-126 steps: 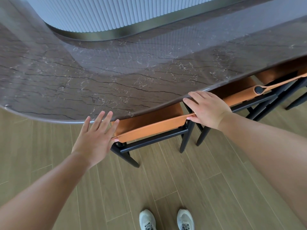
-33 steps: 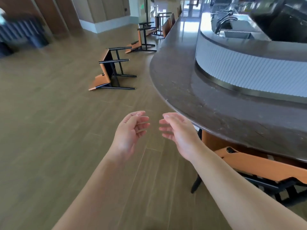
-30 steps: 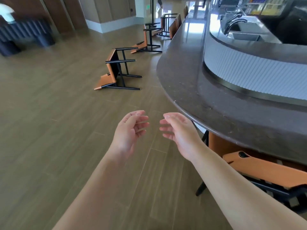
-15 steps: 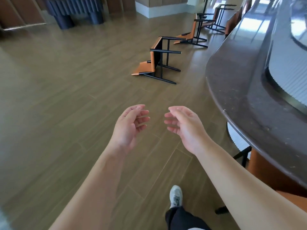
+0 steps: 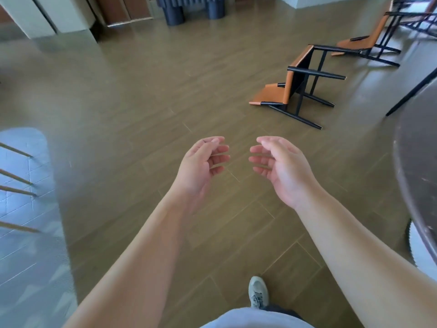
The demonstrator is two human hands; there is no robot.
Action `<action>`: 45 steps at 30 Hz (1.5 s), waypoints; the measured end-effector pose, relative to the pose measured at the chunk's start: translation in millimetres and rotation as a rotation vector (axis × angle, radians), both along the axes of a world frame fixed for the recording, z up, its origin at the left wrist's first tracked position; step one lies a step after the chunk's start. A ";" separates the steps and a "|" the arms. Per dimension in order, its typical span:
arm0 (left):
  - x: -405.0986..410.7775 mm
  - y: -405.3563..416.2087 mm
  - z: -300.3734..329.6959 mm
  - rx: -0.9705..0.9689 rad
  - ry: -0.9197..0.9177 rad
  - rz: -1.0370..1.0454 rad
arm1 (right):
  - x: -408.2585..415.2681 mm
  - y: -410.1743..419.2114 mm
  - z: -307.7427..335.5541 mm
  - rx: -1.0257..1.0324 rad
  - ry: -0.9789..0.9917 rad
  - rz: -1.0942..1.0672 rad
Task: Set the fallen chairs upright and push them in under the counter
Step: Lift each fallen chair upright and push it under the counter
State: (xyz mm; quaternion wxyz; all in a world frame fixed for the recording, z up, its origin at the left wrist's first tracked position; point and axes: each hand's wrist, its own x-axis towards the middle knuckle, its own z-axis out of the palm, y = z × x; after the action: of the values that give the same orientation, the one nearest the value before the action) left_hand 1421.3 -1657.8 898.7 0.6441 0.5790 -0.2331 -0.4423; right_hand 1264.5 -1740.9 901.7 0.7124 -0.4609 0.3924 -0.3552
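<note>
Two chairs are lying tipped over on the wooden floor (image 5: pixel 118 95), and both hands are empty. The near fallen chair (image 5: pixel 293 84) is lying on its back ahead and to the right, well apart from the hands, with its orange backrest flat on the floor, its seat standing up on edge and its black legs sticking out sideways toward the counter (image 5: pixel 418 166). The far fallen chair (image 5: pixel 364 41) is lying the same way just behind it, nearer the top right corner. The left hand (image 5: pixel 201 166) is hanging in the air with its fingers loosely curled and holding nothing. The right hand (image 5: pixel 281 166) is doing the same beside it, palm turned in, with a small gap between the two. The dark counter is curving down the right edge, so the chairs are near it but not under it yet. One white shoe (image 5: pixel 258 292) is stepping on the floor below. The near chair is looking stiff and hard, with thin metal bars and a smooth leather-like seat, so it is probably not bending when lifted and probably not very heavy. The bars are looking like the best place to hold, since the smooth orange part may be slippery. I am guessing one hand is best on the top edge of the backrest and one on the seat's front bar, tipping the chair up until all four legs are standing. It may scrape the floor if dragged.
</note>
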 end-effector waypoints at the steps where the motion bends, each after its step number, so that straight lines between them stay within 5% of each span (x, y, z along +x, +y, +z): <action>1: 7.8 -10.7 2.0 -0.005 0.004 0.023 | 7.9 -12.8 1.7 -0.008 0.000 0.020; 12: 123.6 -73.3 0.4 -0.064 0.076 0.157 | 136.1 -95.5 2.5 -0.056 0.002 0.160; 27: 416.2 -156.6 14.8 -0.098 0.008 0.060 | 416.6 -161.8 20.0 -0.081 0.045 0.091; 45: 535.2 -274.5 -4.1 -0.017 0.015 0.038 | 530.0 -287.6 7.9 -0.040 -0.024 0.054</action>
State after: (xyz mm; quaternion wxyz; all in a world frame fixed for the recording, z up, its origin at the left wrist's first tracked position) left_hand 1956.5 -1932.3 894.6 0.6587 0.5746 -0.2211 -0.4324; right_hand 1794.5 -2028.5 909.6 0.7170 -0.4811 0.3642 -0.3491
